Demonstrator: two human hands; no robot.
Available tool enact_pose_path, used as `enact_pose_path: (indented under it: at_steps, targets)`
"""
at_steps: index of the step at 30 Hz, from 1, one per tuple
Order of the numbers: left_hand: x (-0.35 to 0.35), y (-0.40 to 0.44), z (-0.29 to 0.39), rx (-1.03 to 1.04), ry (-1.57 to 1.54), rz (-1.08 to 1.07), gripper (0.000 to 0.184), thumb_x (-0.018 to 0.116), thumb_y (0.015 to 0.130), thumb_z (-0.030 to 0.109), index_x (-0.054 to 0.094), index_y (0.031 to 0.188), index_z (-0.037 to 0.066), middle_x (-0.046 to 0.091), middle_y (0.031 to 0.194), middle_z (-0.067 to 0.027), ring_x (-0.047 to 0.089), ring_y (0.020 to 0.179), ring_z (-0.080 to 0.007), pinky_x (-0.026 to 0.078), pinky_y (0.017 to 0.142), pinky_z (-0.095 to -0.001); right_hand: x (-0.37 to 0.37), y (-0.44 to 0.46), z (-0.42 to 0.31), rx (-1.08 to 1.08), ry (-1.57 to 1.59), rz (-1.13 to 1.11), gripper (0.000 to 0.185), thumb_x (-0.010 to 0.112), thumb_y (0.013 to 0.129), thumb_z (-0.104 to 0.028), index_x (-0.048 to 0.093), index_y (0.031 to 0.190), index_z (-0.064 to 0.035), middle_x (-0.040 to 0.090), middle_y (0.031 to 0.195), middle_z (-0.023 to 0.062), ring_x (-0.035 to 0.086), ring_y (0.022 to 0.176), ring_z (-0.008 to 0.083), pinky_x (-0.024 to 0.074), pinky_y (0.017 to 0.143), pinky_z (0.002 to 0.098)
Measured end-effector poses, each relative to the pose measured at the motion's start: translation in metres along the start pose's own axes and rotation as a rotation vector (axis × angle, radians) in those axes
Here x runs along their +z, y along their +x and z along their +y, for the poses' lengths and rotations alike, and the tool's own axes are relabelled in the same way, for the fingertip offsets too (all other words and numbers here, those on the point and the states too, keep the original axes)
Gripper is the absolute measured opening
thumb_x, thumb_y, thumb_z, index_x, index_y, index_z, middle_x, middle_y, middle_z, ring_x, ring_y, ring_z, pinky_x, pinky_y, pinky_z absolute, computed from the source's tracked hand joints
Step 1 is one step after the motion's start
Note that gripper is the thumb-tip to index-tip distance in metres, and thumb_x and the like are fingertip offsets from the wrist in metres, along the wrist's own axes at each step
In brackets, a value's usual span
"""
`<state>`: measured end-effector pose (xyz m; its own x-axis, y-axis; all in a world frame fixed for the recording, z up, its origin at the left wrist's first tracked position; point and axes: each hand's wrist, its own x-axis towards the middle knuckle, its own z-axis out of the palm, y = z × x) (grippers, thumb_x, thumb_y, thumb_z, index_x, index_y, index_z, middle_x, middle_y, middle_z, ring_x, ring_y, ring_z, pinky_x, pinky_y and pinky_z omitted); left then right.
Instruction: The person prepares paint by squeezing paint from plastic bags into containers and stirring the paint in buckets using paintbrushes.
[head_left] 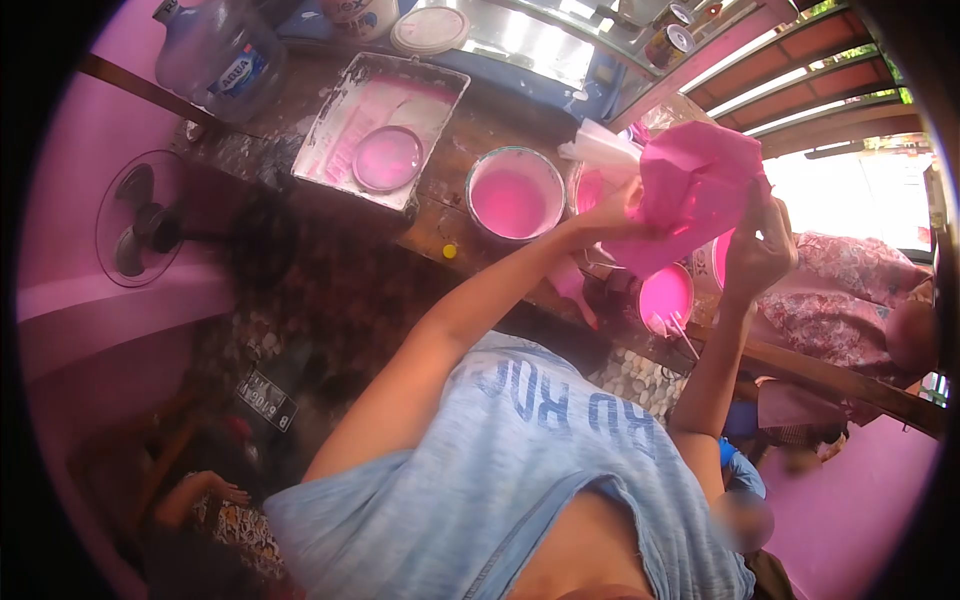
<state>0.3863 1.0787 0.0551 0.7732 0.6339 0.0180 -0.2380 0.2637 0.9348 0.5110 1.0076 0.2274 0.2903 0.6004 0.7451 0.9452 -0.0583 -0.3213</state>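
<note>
Both my hands hold up a thin, crumpled pink sheet (pixel 690 190); I cannot tell whether it is cloth or plastic. My left hand (pixel 625 215) grips its left side, the fingers partly hidden by it. At the right edge, my right hand (pixel 765 240) pinches it with bent fingers. Some whitish crumpled material (pixel 605 147) shows just behind my left hand. Below the sheet stands a small tub of pink paint (pixel 665 295) with a thin stick (pixel 686 338) in it. A larger pail of pink paint (pixel 515 200) is left of my left wrist.
A paint-smeared tray (pixel 325 150) with a round pink dish (pixel 388 160) lies on the wooden table (pixel 455 215). A yellow cap (pixel 450 251) sits near its edge. Beyond are a water bottle (pixel 225 65) and white lid (pixel 430 30). A fan (pixel 145 220) stands left. Other people are nearby.
</note>
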Motion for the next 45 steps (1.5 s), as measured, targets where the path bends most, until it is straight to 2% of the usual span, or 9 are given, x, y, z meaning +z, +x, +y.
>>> enact_pose_path:
  at_steps: [6, 7, 12, 16, 21, 25, 31, 37, 45]
  targets:
    - [-0.03, -0.136, 0.004, -0.079, 0.224, 0.078, 0.059, 0.072, 0.087, 0.017, 0.045, 0.139, 0.006, 0.046, 0.135, -0.0107, 0.047, 0.128, -0.0218, 0.043, 0.103, -0.0356, 0.08, -0.079, 0.082, 0.095, 0.1, 0.118, 0.015, 0.065, 0.092, -0.006, 0.074, 0.105, -0.0051, 0.067, 0.073, 0.0044, 0.057, 0.058, 0.0096, 0.0429, 0.049, 0.0282]
    - [-0.038, -0.159, 0.001, -0.156, 0.231, 0.085, 0.052, 0.069, 0.089, 0.015, 0.049, 0.135, 0.006, 0.048, 0.133, -0.01, 0.05, 0.125, -0.0206, 0.045, 0.101, -0.0355, 0.092, -0.091, 0.09, 0.186, 0.093, 0.034, 0.015, 0.067, 0.086, -0.002, 0.073, 0.1, -0.0003, 0.066, 0.077, 0.0146, 0.063, 0.059, 0.021, 0.0476, 0.054, 0.0327]
    - [-0.093, -0.241, -0.02, -0.345, 0.186, 0.511, 0.035, 0.067, 0.091, 0.011, 0.058, 0.124, 0.006, 0.059, 0.12, -0.0044, 0.056, 0.11, -0.0134, 0.047, 0.093, -0.0278, 0.165, -0.138, 0.126, 0.143, 0.144, 0.026, 0.016, 0.069, 0.087, -0.013, 0.073, 0.095, -0.0003, 0.067, 0.079, 0.0158, 0.061, 0.057, 0.0237, 0.0488, 0.059, 0.0351]
    - [-0.117, -0.241, -0.002, -0.395, 0.169, 0.588, 0.033, 0.065, 0.093, 0.015, 0.058, 0.123, 0.004, 0.061, 0.118, -0.0047, 0.057, 0.105, -0.0109, 0.046, 0.09, -0.0262, 0.154, -0.156, 0.118, 0.456, 0.156, -0.359, 0.016, 0.069, 0.087, -0.013, 0.072, 0.096, 0.0007, 0.067, 0.077, 0.0133, 0.064, 0.067, 0.0209, 0.0493, 0.064, 0.0328]
    - [-0.162, -0.209, 0.003, -0.51, 0.176, 0.464, 0.032, 0.063, 0.096, 0.024, 0.059, 0.121, 0.005, 0.062, 0.115, -0.0047, 0.058, 0.104, -0.0114, 0.046, 0.092, -0.027, 0.08, -0.216, 0.035, 0.383, 0.205, -0.122, 0.012, 0.07, 0.088, -0.009, 0.068, 0.095, 0.0003, 0.065, 0.076, 0.0074, 0.058, 0.057, 0.0171, 0.0475, 0.059, 0.0305]
    - [-0.222, -0.178, 0.001, -0.429, -0.46, 0.584, 0.043, 0.045, 0.103, 0.039, 0.053, 0.128, 0.005, 0.062, 0.121, -0.0095, 0.06, 0.111, -0.0188, 0.045, 0.097, -0.0347, 0.066, -0.307, 0.006, 0.838, 0.2, -0.536, 0.017, 0.068, 0.091, -0.016, 0.067, 0.084, -0.0005, 0.059, 0.062, 0.0044, 0.054, 0.057, 0.0086, 0.0451, 0.058, 0.0268]
    - [-0.249, -0.167, 0.029, -0.459, -0.111, 0.541, 0.044, 0.042, 0.104, 0.037, 0.05, 0.134, 0.005, 0.059, 0.128, -0.0099, 0.055, 0.119, -0.02, 0.039, 0.105, -0.0364, 0.012, -0.365, 0.05, 1.753, 0.296, 0.393, 0.027, 0.068, 0.092, -0.037, 0.061, 0.092, -0.0108, 0.045, 0.061, -0.0062, 0.036, 0.045, 0.0043, 0.0306, 0.043, 0.022]
    - [-0.264, -0.168, 0.041, -0.538, -0.011, 0.415, 0.038, 0.052, 0.101, 0.03, 0.053, 0.13, 0.006, 0.061, 0.123, -0.0097, 0.058, 0.112, -0.0175, 0.042, 0.099, -0.0307, -0.048, -0.302, 0.121, 1.468, 0.659, 0.528, 0.042, 0.068, 0.092, -0.026, 0.056, 0.13, -0.0103, 0.052, 0.088, -0.0039, 0.045, 0.061, 0.0034, 0.0384, 0.049, 0.0178]
    - [-0.259, -0.138, 0.022, -0.545, 0.291, 0.176, 0.034, 0.058, 0.098, 0.029, 0.059, 0.122, 0.004, 0.064, 0.116, -0.0074, 0.06, 0.106, -0.016, 0.044, 0.092, -0.0293, -0.042, -0.187, 0.06, 0.702, -0.452, 0.012, 0.025, 0.053, 0.102, -0.021, 0.067, 0.106, -0.0013, 0.069, 0.081, 0.0049, 0.059, 0.06, 0.01, 0.0488, 0.055, 0.0245]
